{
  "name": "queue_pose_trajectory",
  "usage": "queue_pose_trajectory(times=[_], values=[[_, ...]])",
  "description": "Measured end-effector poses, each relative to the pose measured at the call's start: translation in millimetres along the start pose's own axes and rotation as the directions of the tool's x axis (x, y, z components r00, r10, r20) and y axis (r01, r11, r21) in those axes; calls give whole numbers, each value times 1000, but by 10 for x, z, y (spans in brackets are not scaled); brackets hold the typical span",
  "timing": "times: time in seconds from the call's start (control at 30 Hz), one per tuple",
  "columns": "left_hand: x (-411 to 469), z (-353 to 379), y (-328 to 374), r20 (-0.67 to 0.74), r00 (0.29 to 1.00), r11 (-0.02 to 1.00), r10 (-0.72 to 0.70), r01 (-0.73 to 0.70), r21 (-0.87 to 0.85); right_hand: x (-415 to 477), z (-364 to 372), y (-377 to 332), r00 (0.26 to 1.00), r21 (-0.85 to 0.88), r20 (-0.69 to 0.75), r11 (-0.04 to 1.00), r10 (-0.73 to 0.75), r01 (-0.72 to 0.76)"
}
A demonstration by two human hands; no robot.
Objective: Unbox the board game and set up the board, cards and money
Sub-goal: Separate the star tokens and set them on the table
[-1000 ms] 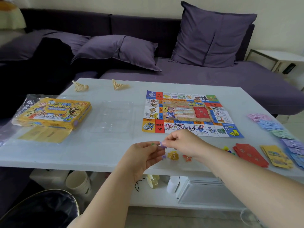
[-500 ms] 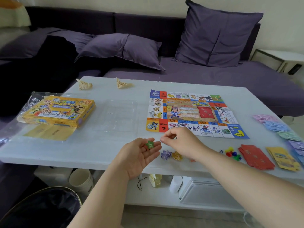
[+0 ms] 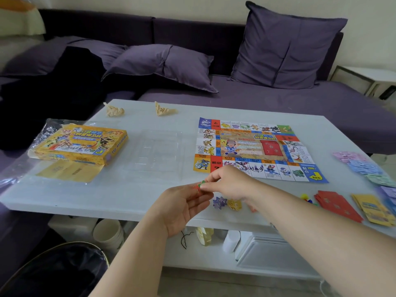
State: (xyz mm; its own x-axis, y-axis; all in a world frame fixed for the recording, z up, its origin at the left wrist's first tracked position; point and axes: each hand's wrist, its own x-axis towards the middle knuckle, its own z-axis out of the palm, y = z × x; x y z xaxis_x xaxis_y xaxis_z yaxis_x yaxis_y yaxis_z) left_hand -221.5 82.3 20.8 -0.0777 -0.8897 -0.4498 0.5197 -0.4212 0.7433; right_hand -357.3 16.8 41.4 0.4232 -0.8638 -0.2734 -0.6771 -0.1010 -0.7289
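Two-handed now, pinching a small green-and-red star (image 3: 200, 185) between fingertips of right hand (image 3: 227, 185) and half-curled left hand (image 3: 182, 207); previously resting loose in the open left palm.

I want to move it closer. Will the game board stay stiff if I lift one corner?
Probably floppy: the game board looks paper-thin, showing no edge thickness. Likely light, so it may slide easily on the smooth table.

Left hand (image 3: 180, 207) palm-up, right hand (image 3: 228, 185) in pinch at its fingertips
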Motion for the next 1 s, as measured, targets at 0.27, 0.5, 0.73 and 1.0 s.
queue_pose_trajectory(times=[0.27,0.5,0.73,1.0], values=[[46,-209,92,-233,956,984,180,-173,47,103,76,78,998,-27,-50,999,24,-26],[4,-159,72,-112,984,984,142,-127,125,59,153,91,966,-100,-234,991,-112,91],[3,52,-19,36,996,924,77,-85,374,-252,-30,150,996,80,-50,993,-77,81],[-14,318,-84,196,979,947,-62,-4,320,-466,-208,381,995,179,-98,984,11,7]])
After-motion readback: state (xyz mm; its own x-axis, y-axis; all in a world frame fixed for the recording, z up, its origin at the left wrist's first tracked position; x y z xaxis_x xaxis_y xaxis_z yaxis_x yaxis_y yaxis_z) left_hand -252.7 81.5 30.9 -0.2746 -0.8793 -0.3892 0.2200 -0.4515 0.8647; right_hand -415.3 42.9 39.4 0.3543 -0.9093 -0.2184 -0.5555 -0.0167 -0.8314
